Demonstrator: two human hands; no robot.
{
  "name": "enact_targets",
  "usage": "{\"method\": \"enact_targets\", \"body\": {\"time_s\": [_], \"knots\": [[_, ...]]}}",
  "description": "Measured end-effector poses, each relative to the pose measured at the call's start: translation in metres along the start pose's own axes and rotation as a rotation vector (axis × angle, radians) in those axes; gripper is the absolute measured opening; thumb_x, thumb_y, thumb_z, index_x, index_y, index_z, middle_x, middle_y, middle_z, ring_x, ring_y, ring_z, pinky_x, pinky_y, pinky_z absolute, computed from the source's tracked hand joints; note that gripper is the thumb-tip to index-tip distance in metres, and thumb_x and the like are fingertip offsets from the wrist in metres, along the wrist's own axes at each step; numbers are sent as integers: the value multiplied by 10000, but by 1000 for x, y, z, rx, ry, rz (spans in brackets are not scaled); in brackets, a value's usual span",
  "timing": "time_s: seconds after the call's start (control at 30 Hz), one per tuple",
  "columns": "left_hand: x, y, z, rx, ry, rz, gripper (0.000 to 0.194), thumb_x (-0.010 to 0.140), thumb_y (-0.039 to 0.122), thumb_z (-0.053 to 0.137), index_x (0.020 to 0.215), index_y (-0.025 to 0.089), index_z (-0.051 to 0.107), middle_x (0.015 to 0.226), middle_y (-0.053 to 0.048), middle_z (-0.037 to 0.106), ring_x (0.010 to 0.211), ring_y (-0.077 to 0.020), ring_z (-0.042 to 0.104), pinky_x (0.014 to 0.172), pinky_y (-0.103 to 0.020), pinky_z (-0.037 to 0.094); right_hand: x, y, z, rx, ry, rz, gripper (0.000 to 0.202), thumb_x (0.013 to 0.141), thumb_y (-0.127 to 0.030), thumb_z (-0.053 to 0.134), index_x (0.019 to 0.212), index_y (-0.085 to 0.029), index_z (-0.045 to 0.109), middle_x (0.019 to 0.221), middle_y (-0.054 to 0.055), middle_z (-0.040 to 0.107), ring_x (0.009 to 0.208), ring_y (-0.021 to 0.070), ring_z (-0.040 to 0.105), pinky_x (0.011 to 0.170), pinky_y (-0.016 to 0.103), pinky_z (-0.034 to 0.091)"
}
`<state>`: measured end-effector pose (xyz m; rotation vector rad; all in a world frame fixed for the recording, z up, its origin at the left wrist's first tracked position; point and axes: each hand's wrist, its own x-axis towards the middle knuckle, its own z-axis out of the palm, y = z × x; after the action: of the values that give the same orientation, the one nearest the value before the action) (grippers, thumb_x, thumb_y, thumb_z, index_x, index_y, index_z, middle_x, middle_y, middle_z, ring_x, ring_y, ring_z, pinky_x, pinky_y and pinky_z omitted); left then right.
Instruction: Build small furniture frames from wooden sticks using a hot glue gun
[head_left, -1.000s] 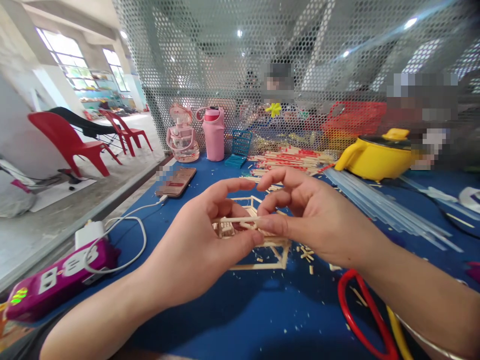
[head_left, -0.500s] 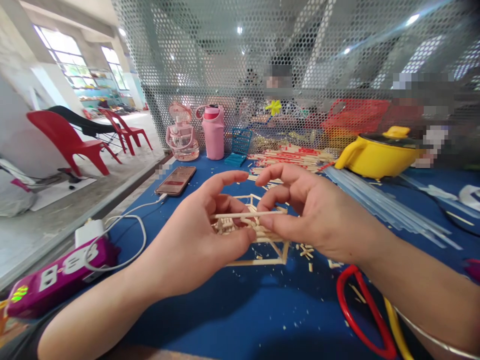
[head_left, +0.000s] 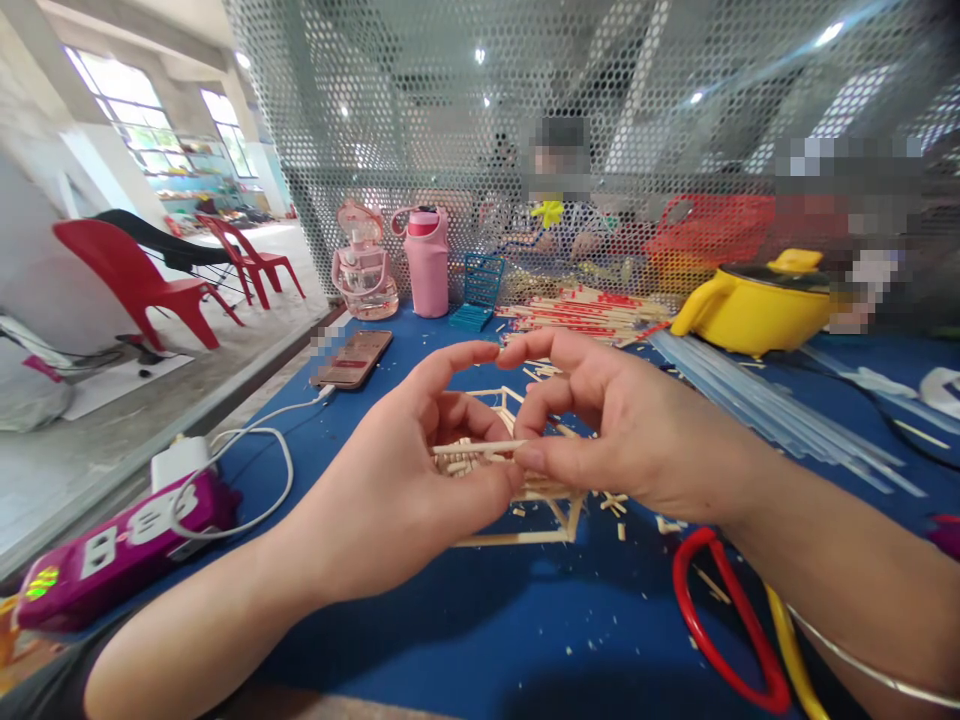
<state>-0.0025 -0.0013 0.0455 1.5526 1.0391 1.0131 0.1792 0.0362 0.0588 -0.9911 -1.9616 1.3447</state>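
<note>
A thin pale wooden stick [head_left: 480, 448] lies level between my two hands, above a small frame built of pale sticks [head_left: 517, 539]. My right hand [head_left: 630, 430] pinches the stick's right end between thumb and finger. The stick's left end rests in the curve of my left hand [head_left: 405, 460], whose thumb tip is close to the right thumb. Small stick pieces show between the left thumb and fingers. Both index fingers arch forward, their tips nearly touching. The hands hide part of the frame.
Red-tipped sticks [head_left: 585, 318] lie ahead, with translucent rods [head_left: 765, 410] and a yellow pot [head_left: 757, 305] to the right. Red-handled scissors [head_left: 694, 620] lie front right. A phone [head_left: 356, 360], pink bottle [head_left: 427, 265] and purple power strip [head_left: 127, 545] stand left. A person sits behind the mesh.
The held stick has shifted lower and left, its right end now at my right fingertips. The index fingertips have come closer together, and the frame's near edge sits slightly lower.
</note>
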Motion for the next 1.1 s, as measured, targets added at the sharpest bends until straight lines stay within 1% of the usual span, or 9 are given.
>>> {"method": "enact_targets", "body": {"time_s": [0.13, 0.23, 0.33, 0.43, 0.63, 0.77, 0.83, 0.93, 1.1], "knots": [[-1, -3, -1, -19, 2, 2, 598, 760, 183, 679, 1291, 271, 420, 829, 3, 645, 756, -142, 643, 593, -208, 513, 0, 0, -1, 17, -19, 4, 446, 763, -278, 705, 1126, -286, 445, 713, -68, 594, 592, 89, 555, 517, 208, 424], [0, -4, -1, -42, -8, -23, 609, 757, 166, 672, 1297, 267, 409, 810, 11, 643, 726, -129, 634, 583, -200, 507, -1, -1, -3, 17, -32, 0, 412, 783, -319, 691, 1115, -289, 448, 707, -71, 588, 592, 89, 548, 522, 213, 417], [0, -5, -1, -72, 7, -37, 632, 747, 167, 676, 1308, 257, 399, 786, 19, 640, 682, -113, 620, 565, -189, 497, -3, 0, -6, -27, -26, -26, 324, 821, -283, 635, 1095, -299, 463, 751, -60, 614, 614, 96, 552, 536, 223, 419], [-1, -4, -1, -75, 26, -56, 649, 736, 160, 673, 1316, 253, 396, 772, 22, 638, 670, -116, 622, 560, -194, 495, -5, 0, -5, -56, -34, -45, 351, 799, -207, 642, 1080, -305, 458, 799, -55, 633, 625, 93, 552, 540, 219, 419], [-2, 1, 1, -41, 27, -103, 620, 719, 109, 641, 1277, 258, 413, 731, 39, 614, 607, -103, 591, 500, -175, 463, -5, -1, 3, -22, -5, -29, 403, 743, -218, 702, 1045, -281, 443, 741, -63, 611, 631, 95, 564, 559, 212, 446], [-3, 1, 2, 1, 20, -33, 555, 739, 140, 646, 1241, 264, 445, 755, 34, 614, 639, -103, 600, 512, -166, 474, -5, -3, 7, 5, 16, 21, 376, 736, -193, 674, 1025, -274, 447, 722, -61, 604, 573, 93, 564, 500, 210, 430], [-3, -1, 0, 27, -19, 14, 586, 738, 154, 662, 1265, 280, 440, 818, 18, 634, 703, -123, 629, 548, -182, 499, -5, -4, 7, 30, 23, 32, 385, 713, -171, 670, 1012, -270, 449, 719, -60, 597, 561, 94, 567, 475, 206, 418], [-5, -4, -1, 49, -44, 33, 663, 726, 154, 683, 1314, 293, 410, 903, -10, 652, 754, -148, 653, 571, -203, 517, -5, -4, 8, 81, 16, 38, 396, 687, -145, 664, 992, -264, 442, 706, -66, 589, 548, 91, 566, 472, 204, 422], [-5, -3, 2, 30, -8, 8, 662, 737, 211, 705, 1317, 292, 397, 824, 7, 628, 721, -147, 645, 555, -204, 521, -4, -2, 5, 73, -5, 56, 403, 700, -141, 670, 1000, -271, 433, 685, -78, 597, 532, 79, 546, 486, 198, 430]]}}
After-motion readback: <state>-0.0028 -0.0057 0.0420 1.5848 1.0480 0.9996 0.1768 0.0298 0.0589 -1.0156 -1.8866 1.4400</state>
